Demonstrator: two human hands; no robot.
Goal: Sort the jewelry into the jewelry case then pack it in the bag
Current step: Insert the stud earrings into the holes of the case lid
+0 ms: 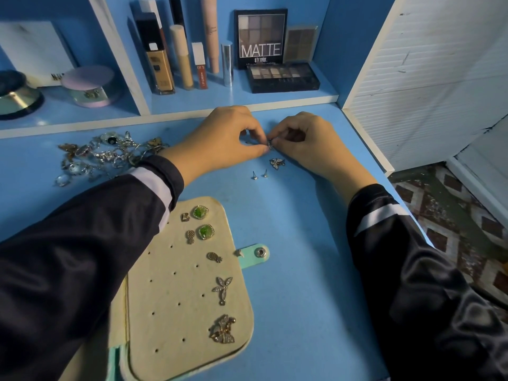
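Right hand point(308, 145), left hand point(228, 138): silvery earring point(270, 143) (tiny)

Jewelry pile point(107, 155) left, jewelry case point(176, 312) nearer

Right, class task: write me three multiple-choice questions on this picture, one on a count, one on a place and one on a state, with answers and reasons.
1. How many green earrings are on the case?
A one; B two; C four.

2. Where is the loose jewelry pile?
A in a drawer; B on the case; C on the table.

3. What are the left hand and right hand doing?
A pinching one small piece between them; B lying flat; C closing the case.

Answers:
1 B: two green earrings show near the case's top edge.
2 C: the pile lies on the table, left of the hands.
3 A: the fingertips of both hands meet on the piece.
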